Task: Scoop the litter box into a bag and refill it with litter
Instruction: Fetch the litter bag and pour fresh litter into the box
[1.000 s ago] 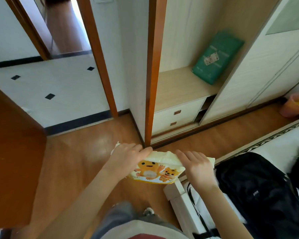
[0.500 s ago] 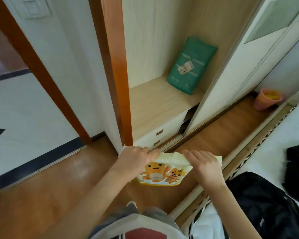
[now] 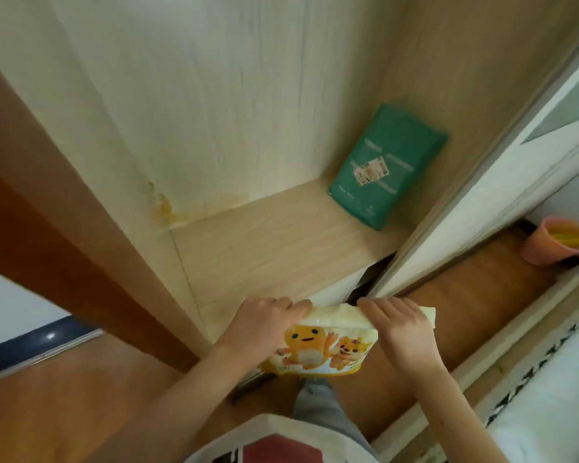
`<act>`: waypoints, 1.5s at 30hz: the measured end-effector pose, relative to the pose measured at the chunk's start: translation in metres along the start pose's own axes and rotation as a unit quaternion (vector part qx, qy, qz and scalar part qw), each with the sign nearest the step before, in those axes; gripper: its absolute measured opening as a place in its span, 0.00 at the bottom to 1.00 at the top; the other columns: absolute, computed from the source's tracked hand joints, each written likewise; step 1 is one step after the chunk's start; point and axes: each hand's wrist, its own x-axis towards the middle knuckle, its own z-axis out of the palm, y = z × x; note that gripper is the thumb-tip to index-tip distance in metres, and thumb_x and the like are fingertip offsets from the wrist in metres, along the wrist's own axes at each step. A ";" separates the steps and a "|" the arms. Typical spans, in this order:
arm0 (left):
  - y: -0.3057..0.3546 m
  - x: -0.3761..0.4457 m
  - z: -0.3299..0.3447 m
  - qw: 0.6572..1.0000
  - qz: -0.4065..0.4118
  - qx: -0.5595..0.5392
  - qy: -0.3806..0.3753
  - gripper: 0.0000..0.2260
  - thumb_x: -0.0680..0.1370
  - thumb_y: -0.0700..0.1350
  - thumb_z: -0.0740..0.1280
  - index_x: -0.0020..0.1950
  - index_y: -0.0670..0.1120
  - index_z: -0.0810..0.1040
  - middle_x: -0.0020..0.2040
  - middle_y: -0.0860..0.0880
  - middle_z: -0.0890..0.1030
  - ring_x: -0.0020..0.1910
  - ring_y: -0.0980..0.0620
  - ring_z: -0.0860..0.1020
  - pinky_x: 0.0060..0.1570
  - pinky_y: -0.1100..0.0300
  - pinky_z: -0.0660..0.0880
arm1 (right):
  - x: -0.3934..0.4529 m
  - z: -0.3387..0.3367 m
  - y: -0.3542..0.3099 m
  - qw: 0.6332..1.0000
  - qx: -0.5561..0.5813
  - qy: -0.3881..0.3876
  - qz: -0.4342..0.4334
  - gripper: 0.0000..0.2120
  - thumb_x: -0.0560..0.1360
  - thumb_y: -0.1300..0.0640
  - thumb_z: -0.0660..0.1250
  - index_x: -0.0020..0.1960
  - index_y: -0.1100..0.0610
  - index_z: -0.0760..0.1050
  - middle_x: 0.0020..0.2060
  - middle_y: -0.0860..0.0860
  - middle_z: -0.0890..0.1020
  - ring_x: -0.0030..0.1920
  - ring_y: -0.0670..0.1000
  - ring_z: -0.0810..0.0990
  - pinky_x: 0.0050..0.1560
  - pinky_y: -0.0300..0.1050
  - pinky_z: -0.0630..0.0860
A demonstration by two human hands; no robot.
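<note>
I hold a pale yellow litter bag point(image 3: 321, 349) printed with orange cartoon animals in front of me, above the wooden floor. My left hand point(image 3: 261, 320) grips the rolled top edge at its left end. The right end of that roll is held by my right hand point(image 3: 401, 322). The bag hangs just in front of the open wardrobe shelf point(image 3: 274, 248). No litter box is in view.
A green packet point(image 3: 383, 168) leans in the shelf's back right corner. A white sliding wardrobe door point(image 3: 482, 195) stands to the right. A pink bin point(image 3: 555, 245) sits on the floor beyond it. A bed edge point(image 3: 532, 362) runs along the right.
I have stepped closer to the wardrobe and the view has swung right, so the doorway and tiled floor are nearly gone. Both hands keep the same grip on the bag.
</note>
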 end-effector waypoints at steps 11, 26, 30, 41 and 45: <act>-0.017 0.076 0.024 0.975 -0.208 -0.001 -0.073 0.33 0.57 0.42 0.79 0.58 0.52 0.70 0.38 0.52 0.81 0.30 0.52 0.79 0.24 0.59 0.76 | 0.145 0.066 0.096 0.969 0.086 -0.025 -0.232 0.21 0.63 0.67 0.56 0.50 0.58 0.82 0.37 0.52 0.82 0.33 0.56 0.79 0.35 0.46 0.76; -0.077 0.081 0.011 0.910 -0.390 0.022 -0.138 0.38 0.69 0.36 0.71 0.75 0.40 0.58 0.53 0.41 0.76 0.46 0.42 0.78 0.36 0.53 0.74 | 0.316 0.166 0.039 0.852 0.140 -0.019 -0.505 0.22 0.62 0.66 0.55 0.49 0.59 0.81 0.37 0.52 0.83 0.32 0.55 0.80 0.33 0.45 0.77; -0.094 0.084 0.023 0.875 -0.467 0.006 -0.129 0.39 0.70 0.35 0.70 0.76 0.39 0.55 0.56 0.40 0.76 0.48 0.42 0.78 0.40 0.52 0.76 | 0.361 0.195 0.009 0.812 0.155 -0.032 -0.562 0.24 0.54 0.70 0.74 0.49 0.59 0.82 0.37 0.53 0.84 0.32 0.55 0.81 0.35 0.46 0.78; -0.135 0.100 0.057 0.770 -0.628 -0.050 -0.102 0.32 0.76 0.36 0.65 0.76 0.41 0.53 0.58 0.41 0.75 0.50 0.40 0.78 0.37 0.53 0.67 | 0.459 0.250 -0.083 0.689 0.146 -0.085 -0.705 0.29 0.44 0.67 0.79 0.45 0.55 0.83 0.35 0.49 0.84 0.33 0.52 0.82 0.37 0.43 0.78; -0.158 0.099 0.076 0.730 -0.673 -0.074 -0.096 0.32 0.74 0.34 0.65 0.74 0.41 0.55 0.56 0.42 0.76 0.48 0.41 0.79 0.37 0.53 0.68 | 0.478 0.270 -0.117 0.669 0.139 -0.082 -0.726 0.30 0.43 0.69 0.78 0.44 0.55 0.84 0.35 0.49 0.84 0.33 0.52 0.82 0.37 0.43 0.78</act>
